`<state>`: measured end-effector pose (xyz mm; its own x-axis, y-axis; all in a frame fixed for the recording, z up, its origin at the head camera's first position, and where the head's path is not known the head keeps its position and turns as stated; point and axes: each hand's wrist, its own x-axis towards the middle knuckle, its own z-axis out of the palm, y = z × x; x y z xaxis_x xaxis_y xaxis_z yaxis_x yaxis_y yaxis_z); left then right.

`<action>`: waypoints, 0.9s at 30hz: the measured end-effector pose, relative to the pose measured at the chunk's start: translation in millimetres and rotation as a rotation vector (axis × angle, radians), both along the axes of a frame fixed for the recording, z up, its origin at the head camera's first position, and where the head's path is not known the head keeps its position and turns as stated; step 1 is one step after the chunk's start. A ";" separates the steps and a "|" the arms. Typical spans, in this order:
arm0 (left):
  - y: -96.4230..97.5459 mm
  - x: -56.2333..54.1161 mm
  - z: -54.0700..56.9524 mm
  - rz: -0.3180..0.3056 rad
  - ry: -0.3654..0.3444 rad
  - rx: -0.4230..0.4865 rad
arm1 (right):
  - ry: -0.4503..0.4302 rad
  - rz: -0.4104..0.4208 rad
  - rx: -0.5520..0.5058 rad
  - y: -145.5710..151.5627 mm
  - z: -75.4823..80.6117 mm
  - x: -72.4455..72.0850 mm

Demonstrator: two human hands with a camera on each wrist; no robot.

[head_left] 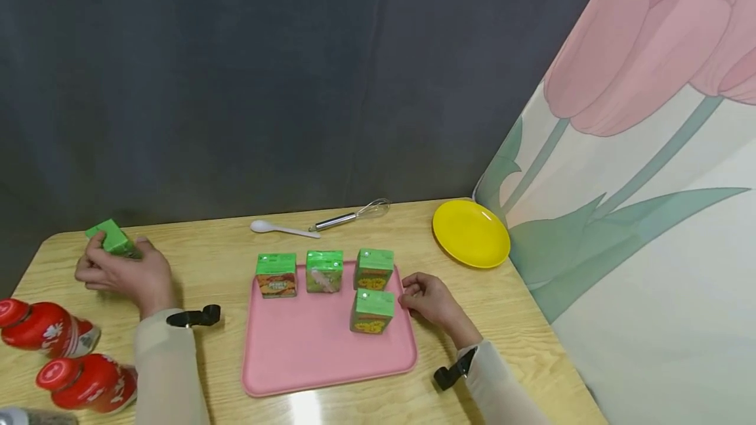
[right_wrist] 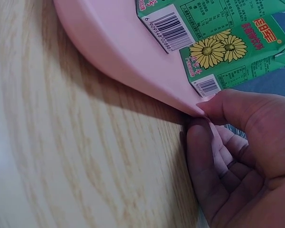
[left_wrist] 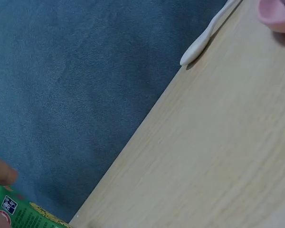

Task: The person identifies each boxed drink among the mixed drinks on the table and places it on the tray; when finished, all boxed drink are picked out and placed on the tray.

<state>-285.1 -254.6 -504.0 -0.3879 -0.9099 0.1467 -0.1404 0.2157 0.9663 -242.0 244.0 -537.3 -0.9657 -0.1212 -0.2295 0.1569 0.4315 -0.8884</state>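
My left hand (head_left: 131,275) grips a green drink carton (head_left: 111,236) at the table's far left; part of that carton (left_wrist: 26,212) shows in the corner of the left wrist view. At the right rim of a pink tray (head_left: 307,359), my right hand (head_left: 433,300) pinches the edge between thumb and fingers, and the right wrist view shows the thumb (right_wrist: 228,107) on top of the rim. Several green drink cartons stand on the tray: a brown-fronted one (head_left: 277,275) at back left, another (head_left: 324,272) beside it, and two with yellow flowers (head_left: 373,270) on the right.
Two red bottles (head_left: 88,382) stand at the left front, near a grey-topped container (head_left: 35,416). Behind the tray lie a white spoon (head_left: 283,229) and a whisk (head_left: 351,216). A yellow plate (head_left: 471,233) sits at the back right, by the flowered wall (head_left: 650,248).
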 end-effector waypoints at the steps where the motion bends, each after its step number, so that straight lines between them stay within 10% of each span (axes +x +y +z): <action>1: -1.7 -0.6 0.1 -0.003 0.011 0.004 | 0.001 0.009 -0.007 -0.7 -0.2 -0.1; 10: 10.9 20.3 -1.4 -0.116 0.157 0.074 | 0.014 0.007 0.011 -0.5 3.4 2.6; 21: 21.9 33.1 0.7 -0.273 -0.023 -0.157 | 0.011 -0.011 0.004 -2.3 0.4 2.8; 27: 35.2 53.4 1.0 -0.374 -0.003 -0.294 | 0.034 0.006 0.016 -0.4 -1.8 1.0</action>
<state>-231.7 -219.4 -503.0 -0.6820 -0.6275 0.3756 -0.0037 0.5166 0.8562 -241.0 243.6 -539.1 -0.9724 -0.1233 -0.1980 0.1239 0.4462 -0.8863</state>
